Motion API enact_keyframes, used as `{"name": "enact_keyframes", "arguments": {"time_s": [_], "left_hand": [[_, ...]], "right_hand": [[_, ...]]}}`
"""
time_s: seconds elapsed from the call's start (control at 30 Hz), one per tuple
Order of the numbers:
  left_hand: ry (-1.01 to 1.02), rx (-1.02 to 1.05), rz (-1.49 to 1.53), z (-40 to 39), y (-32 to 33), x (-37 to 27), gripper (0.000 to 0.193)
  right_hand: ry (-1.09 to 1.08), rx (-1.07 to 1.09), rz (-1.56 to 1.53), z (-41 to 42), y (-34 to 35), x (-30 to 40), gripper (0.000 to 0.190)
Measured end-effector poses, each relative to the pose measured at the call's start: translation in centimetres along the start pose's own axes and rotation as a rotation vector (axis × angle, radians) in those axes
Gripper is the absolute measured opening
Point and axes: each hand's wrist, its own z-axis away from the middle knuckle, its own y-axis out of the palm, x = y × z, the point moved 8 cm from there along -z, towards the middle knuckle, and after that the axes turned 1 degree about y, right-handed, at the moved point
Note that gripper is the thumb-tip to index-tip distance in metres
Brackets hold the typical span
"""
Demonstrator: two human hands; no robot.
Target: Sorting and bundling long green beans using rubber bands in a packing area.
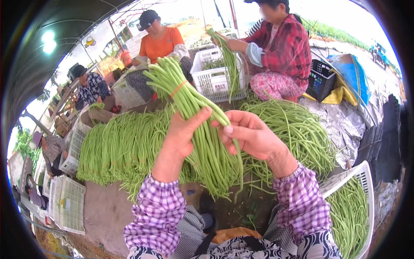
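My left hand [182, 132] grips a thick bundle of long green yardlong beans [207, 152], held up in front of me. An orange rubber band [179, 89] circles the bundle near its upper end. At the bundle's right side, my right hand [247, 134] pinches a bean or a few beans between thumb and fingers; their lower ends hang beside the bundle. Behind it, rows of banded bean bundles [123, 145] lie on the ground to the left. A loose heap of beans [288, 129] lies to the right.
A white plastic crate of beans [368, 197] stands at my right. Across from me, a person in orange [161, 43] and a person in red plaid [284, 55] sit beside a white crate [218, 81]. Several white crates [72, 204] and other people are at the left.
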Motion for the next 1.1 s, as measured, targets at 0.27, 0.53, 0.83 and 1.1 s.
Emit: {"name": "enact_keyframes", "arguments": {"time_s": [0.27, 0.53, 0.83, 1.1], "left_hand": [[-0.023, 0.101, -0.017, 1.2, 2.2, -0.7, 0.03], [-0.024, -0.023, 0.152, -0.2, 0.7, -0.1, 0.028], [0.02, -0.189, 0.322, -1.5, -1.3, -0.2, 0.026], [0.111, -0.199, 0.278, -3.5, -12.7, -5.1, 0.025]], "right_hand": [[-0.036, -0.286, 0.254, 0.5, -0.4, 2.3, 0.017], [-0.401, -0.517, 0.994, 0.9, 1.7, 3.6, 0.013], [-0.179, -0.463, 0.685, 3.0, 0.2, 1.3, 0.012], [0.102, -0.905, 0.96, 17.1, -5.9, 6.9, 0.008]]}}
